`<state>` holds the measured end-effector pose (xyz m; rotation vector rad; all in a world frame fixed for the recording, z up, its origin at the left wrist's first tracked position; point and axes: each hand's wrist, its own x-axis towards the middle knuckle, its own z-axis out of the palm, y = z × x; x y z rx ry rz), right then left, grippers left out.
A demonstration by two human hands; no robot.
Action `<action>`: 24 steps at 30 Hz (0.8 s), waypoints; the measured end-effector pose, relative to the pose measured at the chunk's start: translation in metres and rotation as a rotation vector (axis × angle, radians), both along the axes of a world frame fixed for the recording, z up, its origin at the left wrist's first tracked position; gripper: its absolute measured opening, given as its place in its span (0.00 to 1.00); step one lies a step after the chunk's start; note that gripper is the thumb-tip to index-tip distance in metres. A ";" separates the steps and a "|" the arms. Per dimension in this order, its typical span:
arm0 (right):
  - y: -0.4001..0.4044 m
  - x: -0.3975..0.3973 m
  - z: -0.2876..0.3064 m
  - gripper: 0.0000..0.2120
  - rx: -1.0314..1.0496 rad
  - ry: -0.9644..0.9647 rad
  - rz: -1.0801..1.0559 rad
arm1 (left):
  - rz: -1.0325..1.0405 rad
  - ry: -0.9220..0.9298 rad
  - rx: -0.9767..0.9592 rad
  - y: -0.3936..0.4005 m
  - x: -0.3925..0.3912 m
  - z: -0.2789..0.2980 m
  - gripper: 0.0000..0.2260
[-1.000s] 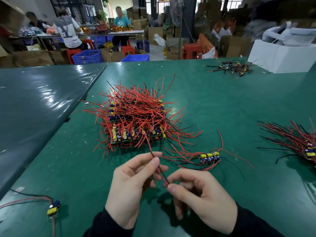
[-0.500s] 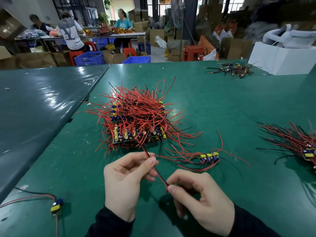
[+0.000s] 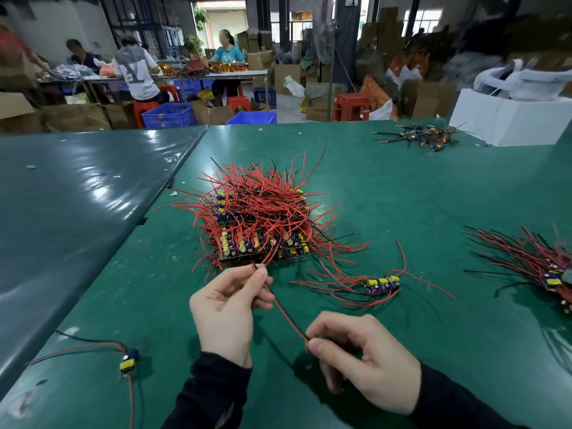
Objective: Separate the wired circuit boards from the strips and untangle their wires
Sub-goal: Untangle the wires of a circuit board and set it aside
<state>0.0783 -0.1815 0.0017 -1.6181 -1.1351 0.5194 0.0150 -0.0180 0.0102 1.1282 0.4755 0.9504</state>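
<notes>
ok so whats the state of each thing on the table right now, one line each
left hand: pinches the upper end of the wire pair
right hand: pinches the lower end
wire pair: red and black, stretched taut between both hands
big pile: boards on strips, wires tangled
small cluster: separated, flat on the table
single board: lying alone, near left
right heap: wires roughly aligned

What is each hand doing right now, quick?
Left hand: fingers pinching the upper end of a red and black wire pair.
Right hand: fingers pinching its lower end.
</notes>
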 end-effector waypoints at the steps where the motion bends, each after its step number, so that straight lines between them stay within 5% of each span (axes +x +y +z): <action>1: 0.000 -0.001 0.000 0.06 0.007 0.004 -0.011 | 0.015 0.000 0.014 0.000 -0.001 0.000 0.07; 5: -0.002 -0.008 -0.005 0.06 0.043 0.023 -0.093 | -0.065 0.013 -0.071 -0.006 -0.001 0.000 0.05; 10: -0.003 -0.004 -0.004 0.06 0.098 0.107 -0.205 | -0.556 0.223 -0.129 -0.027 -0.002 -0.002 0.12; 18: -0.005 0.005 0.005 0.07 0.072 0.638 -0.038 | -0.804 0.231 -0.147 -0.025 -0.005 -0.002 0.11; 24: -0.004 0.008 0.003 0.10 0.022 0.601 -0.058 | -0.615 0.182 -0.089 -0.033 -0.001 -0.007 0.05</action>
